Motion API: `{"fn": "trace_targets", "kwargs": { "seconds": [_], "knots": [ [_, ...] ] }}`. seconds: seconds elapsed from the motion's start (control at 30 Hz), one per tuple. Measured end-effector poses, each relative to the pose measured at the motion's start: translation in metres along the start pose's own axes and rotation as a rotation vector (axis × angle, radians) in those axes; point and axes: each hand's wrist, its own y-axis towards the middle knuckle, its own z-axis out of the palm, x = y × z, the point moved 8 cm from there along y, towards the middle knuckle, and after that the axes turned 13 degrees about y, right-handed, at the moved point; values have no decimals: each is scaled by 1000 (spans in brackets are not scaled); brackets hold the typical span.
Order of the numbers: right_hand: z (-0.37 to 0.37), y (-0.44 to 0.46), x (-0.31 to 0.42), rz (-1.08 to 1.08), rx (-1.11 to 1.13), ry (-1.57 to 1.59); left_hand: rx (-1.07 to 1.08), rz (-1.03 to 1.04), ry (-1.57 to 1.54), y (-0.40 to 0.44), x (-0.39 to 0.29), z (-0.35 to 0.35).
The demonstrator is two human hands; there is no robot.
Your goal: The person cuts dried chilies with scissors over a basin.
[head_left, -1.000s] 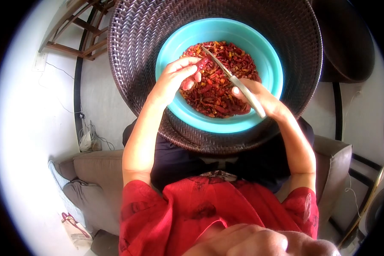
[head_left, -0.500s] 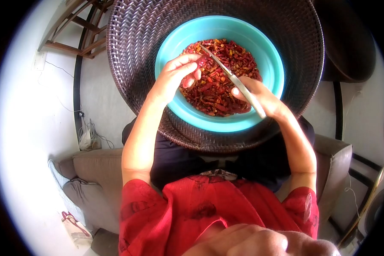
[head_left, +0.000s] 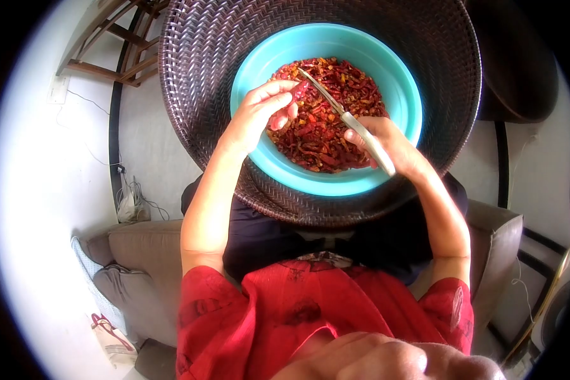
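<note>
Over a turquoise basin (head_left: 269, 60) my left hand (head_left: 264, 109) pinches a dried red chili (head_left: 299, 90) between thumb and fingers. My right hand (head_left: 386, 144) is wrapped round the pale handle of a pair of scissors (head_left: 354, 126). The blades point up and left, their tips just beside the held chili. Blades and handles look nearly closed together. Below both hands, cut dried chili pieces (head_left: 326, 136) in red and orange with seeds cover the basin's bottom. Some of my right fingers are hidden behind the handle.
The basin sits in a large dark woven basket (head_left: 199, 82) in front of my lap. A grey-brown sofa (head_left: 145, 247) is under and beside me. At upper left stands a wooden chair (head_left: 117, 50); cables (head_left: 139, 196) lie on the left floor and a bag (head_left: 113, 342) stands at lower left.
The scissors have closed, with the handles drawn together and my right fingers curled in. My left hand stays almost in place with the chili.
</note>
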Motion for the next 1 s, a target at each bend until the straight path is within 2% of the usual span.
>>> {"fn": "trace_targets", "kwargs": {
  "seconds": [0.27, 0.57, 0.77, 1.0],
  "knots": [
    [5, 3, -9, -6, 69, 69, 1, -5, -10, 0, 1, -1],
    [7, 2, 1, -69, 58, -21, -4, -36, 1, 0, 4, 5],
    [5, -2, 0, 75, 33, -14, 10, -5, -9, 2, 4, 4],
    [5, 5, -6, -37, 49, -25, -3, 5, -36, 1, 3, 3]
  ]
}}
